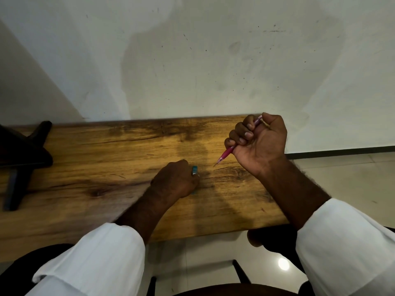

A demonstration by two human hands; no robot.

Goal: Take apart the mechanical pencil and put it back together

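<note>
A pink mechanical pencil (pixel 226 154) is gripped in the fist of my right hand (pixel 259 144), held above the wooden table (pixel 106 167) near its right end. The pencil's thin tip points down and left with a short lead sticking out, and its top end shows past my thumb. My left hand (pixel 176 180) rests knuckles-up on the table just left of the tip, fingers curled under, with a teal-stoned ring on one finger. Whether it holds anything underneath is hidden.
A dark stand with black legs (pixel 23 159) sits on the table's left end. A white wall rises directly behind the table. The table's right edge lies under my right forearm, with tiled floor beyond. A dark chair frame shows below the front edge.
</note>
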